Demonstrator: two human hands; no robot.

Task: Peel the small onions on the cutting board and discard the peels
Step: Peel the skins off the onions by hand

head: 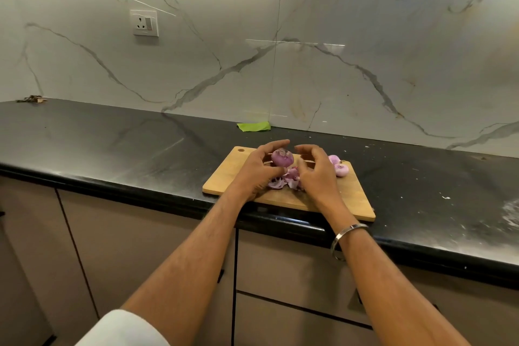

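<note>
A wooden cutting board (224,177) lies on the black counter near its front edge. My left hand (257,170) holds a small purple onion (282,158) above the board, fingers curled round it. My right hand (316,173) hovers just right of that onion with curled fingers, and I cannot see whether it pinches a piece of skin. A heap of purple peels (288,178) lies on the board under the hands. Two pale peeled onions (341,169) sit on the board at the right, behind my right hand.
The black counter (112,143) stretches left and right of the board, with white specks at the right. A green cloth (254,126) lies against the marble wall behind the board. Dry scraps (31,99) sit at the far left. Cabinet fronts run below the counter edge.
</note>
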